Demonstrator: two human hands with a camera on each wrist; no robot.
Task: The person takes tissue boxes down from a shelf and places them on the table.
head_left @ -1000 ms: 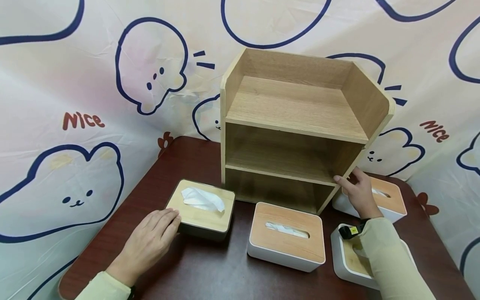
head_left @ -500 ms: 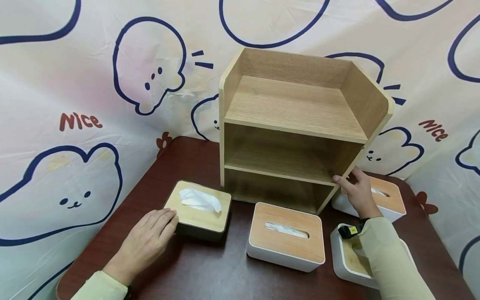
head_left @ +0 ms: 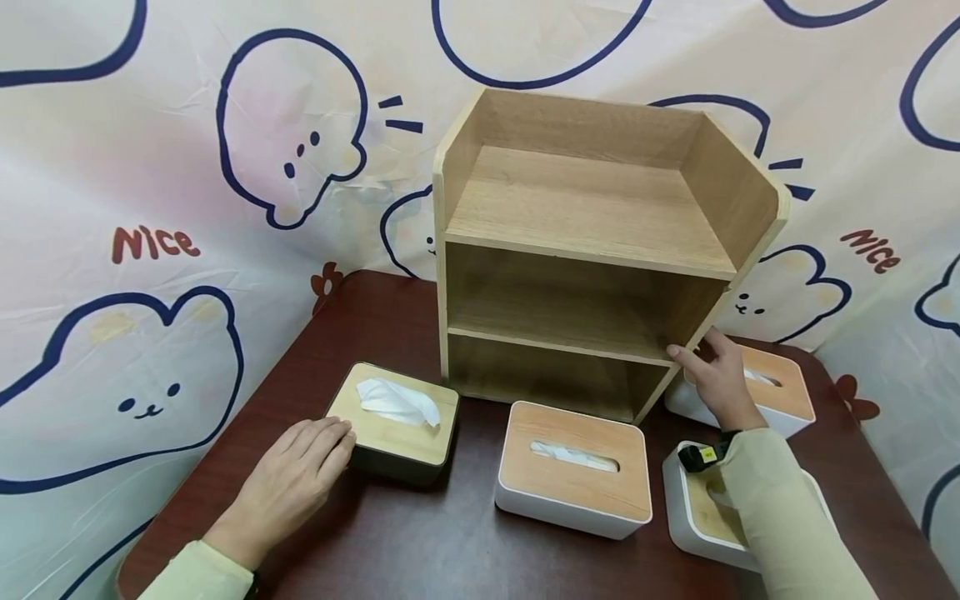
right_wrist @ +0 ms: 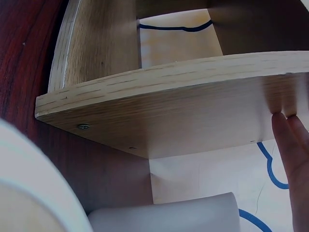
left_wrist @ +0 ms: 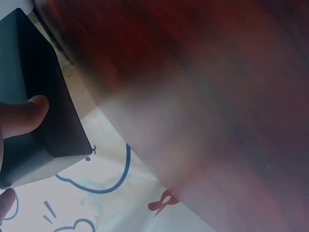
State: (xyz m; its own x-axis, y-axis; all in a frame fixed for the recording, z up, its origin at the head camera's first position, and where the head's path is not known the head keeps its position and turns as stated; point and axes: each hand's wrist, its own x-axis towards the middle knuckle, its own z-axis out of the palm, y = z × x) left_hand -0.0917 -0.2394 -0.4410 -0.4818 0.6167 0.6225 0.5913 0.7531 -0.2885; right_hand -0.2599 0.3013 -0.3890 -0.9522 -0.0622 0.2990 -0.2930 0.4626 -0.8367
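Observation:
At the left, a dark tissue box (head_left: 396, 467) with a pale wood lid and a raised white tissue stands on the table. My left hand (head_left: 288, 483) holds its near left corner; in the left wrist view the thumb (left_wrist: 26, 116) lies along the dark side wall. A wooden desktop shelf (head_left: 592, 208) with two open compartments below a walled top stands at the centre. My right hand (head_left: 716, 379) grips its right side panel, thumb at the front edge. Two fingertips touch the panel's outer face in the right wrist view.
A white tissue box (head_left: 573, 475) with an orange-toned wood lid sits before the shelf. Another (head_left: 780, 392) stands right of the shelf, behind my right hand. A third white box (head_left: 693, 508) lies partly under my right sleeve. Printed cloth (head_left: 300, 250) surrounds the reddish-brown table (head_left: 465, 550).
The dark tissue box has slid slightly left with my left hand on it. My right hand keeps its place on the shelf's side panel, and the view has shifted a little.

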